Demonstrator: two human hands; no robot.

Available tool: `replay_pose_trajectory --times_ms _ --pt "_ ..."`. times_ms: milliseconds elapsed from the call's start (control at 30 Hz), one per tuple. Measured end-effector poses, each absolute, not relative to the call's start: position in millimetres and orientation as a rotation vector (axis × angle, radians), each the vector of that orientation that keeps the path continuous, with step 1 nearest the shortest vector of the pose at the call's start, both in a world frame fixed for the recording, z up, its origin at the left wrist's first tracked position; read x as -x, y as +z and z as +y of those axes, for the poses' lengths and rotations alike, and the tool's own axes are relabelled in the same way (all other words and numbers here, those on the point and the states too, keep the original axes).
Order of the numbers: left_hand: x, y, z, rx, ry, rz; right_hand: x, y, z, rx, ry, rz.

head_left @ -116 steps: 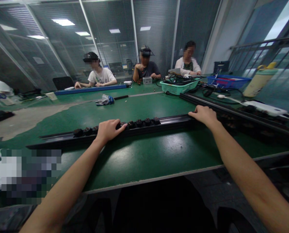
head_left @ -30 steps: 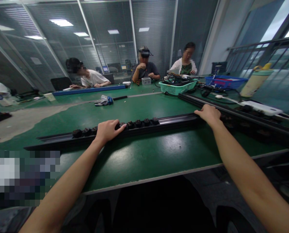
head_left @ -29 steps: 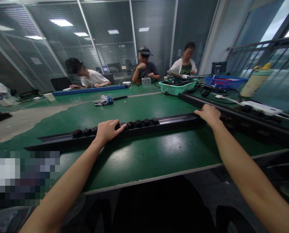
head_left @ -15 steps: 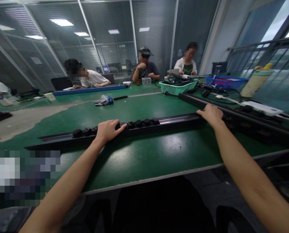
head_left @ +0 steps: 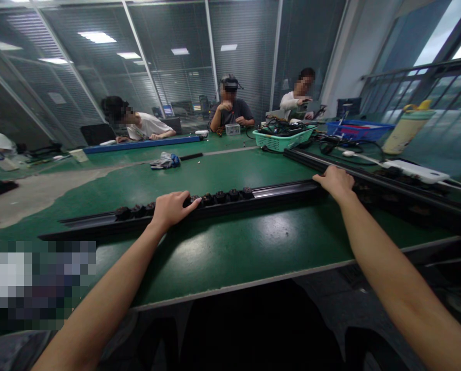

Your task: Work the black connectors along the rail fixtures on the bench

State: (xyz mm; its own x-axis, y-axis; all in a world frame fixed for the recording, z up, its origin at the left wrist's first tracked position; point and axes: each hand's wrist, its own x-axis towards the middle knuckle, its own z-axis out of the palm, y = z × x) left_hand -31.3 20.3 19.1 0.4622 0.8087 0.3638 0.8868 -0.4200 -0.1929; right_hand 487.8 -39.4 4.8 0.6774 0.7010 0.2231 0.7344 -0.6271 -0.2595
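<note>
Step looks like steadying the rail [head_left: 280, 191], lying across the table [head_left: 230, 247] before me. Left hand [head_left: 171, 207] half-curled over its blocks [head_left: 220, 196], right hand [head_left: 336, 181] bent at its right end; fingertips hidden, can't tell grip. Next move likely needs even support. Right hand sits farther right than 3.9 s ago.

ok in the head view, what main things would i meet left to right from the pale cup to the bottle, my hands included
Pale cup, left hand, clear box, green basket, right hand, pale yellow bottle.
</note>
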Motion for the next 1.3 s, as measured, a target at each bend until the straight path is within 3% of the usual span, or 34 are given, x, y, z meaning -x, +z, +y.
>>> replay_pose_trajectory --times_ms 1300 --pt "29.5 21.6 17.7 2.351 -0.278 -1.443 -489.8 3.3 -43.0 2.577 -0.138 -1.053"
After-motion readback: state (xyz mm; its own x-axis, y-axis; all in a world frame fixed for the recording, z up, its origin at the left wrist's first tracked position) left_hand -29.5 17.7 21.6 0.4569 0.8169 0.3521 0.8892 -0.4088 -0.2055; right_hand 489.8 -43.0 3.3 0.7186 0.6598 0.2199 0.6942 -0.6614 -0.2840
